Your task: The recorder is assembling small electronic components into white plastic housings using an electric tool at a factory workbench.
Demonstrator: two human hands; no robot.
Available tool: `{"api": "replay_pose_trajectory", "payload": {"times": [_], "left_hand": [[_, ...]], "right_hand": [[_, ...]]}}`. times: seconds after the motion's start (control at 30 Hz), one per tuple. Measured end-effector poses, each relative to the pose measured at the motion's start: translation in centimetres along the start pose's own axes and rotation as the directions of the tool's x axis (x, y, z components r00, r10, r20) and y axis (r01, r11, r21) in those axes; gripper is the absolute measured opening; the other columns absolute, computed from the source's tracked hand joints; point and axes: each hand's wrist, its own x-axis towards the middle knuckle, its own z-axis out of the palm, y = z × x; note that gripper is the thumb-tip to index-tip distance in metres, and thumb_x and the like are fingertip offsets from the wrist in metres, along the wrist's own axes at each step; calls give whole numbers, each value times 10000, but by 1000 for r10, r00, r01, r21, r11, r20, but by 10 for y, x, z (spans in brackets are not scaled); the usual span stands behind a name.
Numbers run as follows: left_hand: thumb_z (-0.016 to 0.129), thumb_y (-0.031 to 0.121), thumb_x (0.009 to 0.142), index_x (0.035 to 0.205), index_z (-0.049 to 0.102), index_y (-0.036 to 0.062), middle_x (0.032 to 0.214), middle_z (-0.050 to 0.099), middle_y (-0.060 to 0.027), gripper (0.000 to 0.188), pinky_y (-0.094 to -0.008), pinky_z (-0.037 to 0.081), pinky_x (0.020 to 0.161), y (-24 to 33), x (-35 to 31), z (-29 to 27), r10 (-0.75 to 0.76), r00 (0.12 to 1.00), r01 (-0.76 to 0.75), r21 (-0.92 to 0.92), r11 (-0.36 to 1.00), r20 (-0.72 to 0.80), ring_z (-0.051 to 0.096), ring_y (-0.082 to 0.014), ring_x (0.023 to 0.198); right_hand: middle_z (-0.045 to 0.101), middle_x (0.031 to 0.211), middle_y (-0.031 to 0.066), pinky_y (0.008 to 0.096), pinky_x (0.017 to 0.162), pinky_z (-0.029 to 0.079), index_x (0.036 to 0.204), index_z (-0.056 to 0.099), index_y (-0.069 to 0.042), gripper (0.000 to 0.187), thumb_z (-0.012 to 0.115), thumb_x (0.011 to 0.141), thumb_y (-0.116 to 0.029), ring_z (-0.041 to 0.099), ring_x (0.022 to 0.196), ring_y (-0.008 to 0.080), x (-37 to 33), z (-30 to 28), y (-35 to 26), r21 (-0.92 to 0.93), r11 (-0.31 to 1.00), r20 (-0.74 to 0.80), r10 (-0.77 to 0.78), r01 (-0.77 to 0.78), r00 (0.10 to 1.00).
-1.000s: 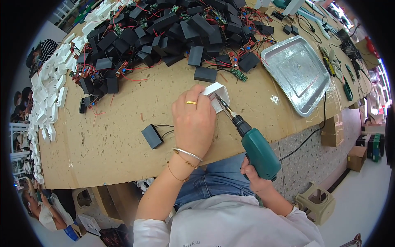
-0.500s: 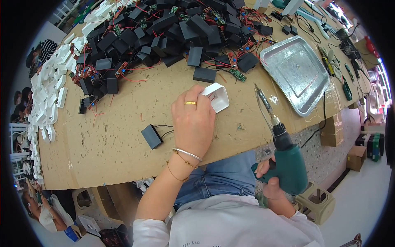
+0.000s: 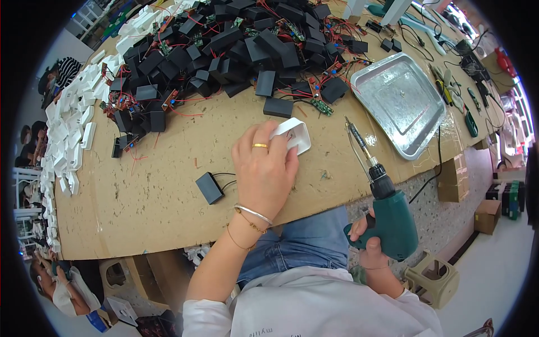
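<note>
My left hand (image 3: 263, 160) is closed on a white plastic housing (image 3: 301, 139) over the cardboard-covered table. The housing's hollow side is partly visible, with a small reddish wire or part inside; the fingers hide the rest. A black rectangular box (image 3: 209, 188) lies left of the wrist, and its two dark wires run under my hand. In my right hand (image 3: 371, 250) is a green pistol-grip soldering gun (image 3: 397, 222), held at the table's near edge. Its metal tip points up and away, clear of the housing, with a thin feed tube alongside.
A heap of black boxes (image 3: 264, 48) with red wires and small circuit boards covers the far middle. White plastic housings (image 3: 70, 137) are piled along the left edge. To the right sit a metal tray (image 3: 401, 106), pliers (image 3: 443, 90) and black cables.
My left hand has turned slightly, tilting the white housing, and the thumb now shows along its near side. The soldering gun has shifted a little to the left. The whole view has moved slightly.
</note>
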Motion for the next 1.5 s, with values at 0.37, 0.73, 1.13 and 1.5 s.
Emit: {"api": "replay_pose_trajectory", "payload": {"times": [0.37, 0.73, 1.13, 1.5], "left_hand": [[782, 140, 683, 1286, 456, 87, 1238, 535, -155, 687, -408, 471, 860, -17, -16, -26, -118, 985, 126, -53, 991, 126, 530, -359, 1083], [815, 91, 731, 1330, 434, -43, 1224, 564, -84, 723, -291, 443, 930, -88, -145, -264, -273, 493, 860, -413, 301, 826, 538, -137, 1088], [695, 293, 860, 938, 658, -2, 801, 678, -58, 307, -282, 504, 673, -180, -217, -319, -890, 301, 953, -71, 295, 343, 614, -135, 739], [673, 359, 846, 1106, 613, 8, 1148, 608, -183, 441, -429, 453, 918, -430, -51, -251, -600, 679, 731, 322, 601, -423, 568, -353, 1059]], "right_hand": [[528, 834, 61, 305, 632, 456, 1330, 417, 0, 607, 630, 905, -378, 535, 687, 160, 24, -19, 2, -32, 968, -40, -252, 251, 967], [514, 648, -5, 251, 555, 400, 851, 581, -22, 214, 617, 937, -214, 482, 574, 91, 89, -49, -24, -520, 841, -280, -332, 149, 901], [613, 1150, 237, 386, 893, 434, 1285, 500, 34, 618, 632, 895, -426, 591, 1057, 358, 161, -101, -30, -959, 260, -208, -366, -116, 907], [654, 1038, 223, 450, 780, 476, 1264, 541, -39, 543, 636, 882, -413, 628, 942, 392, 182, -88, -34, -954, -34, -264, -378, -299, 887]]}}
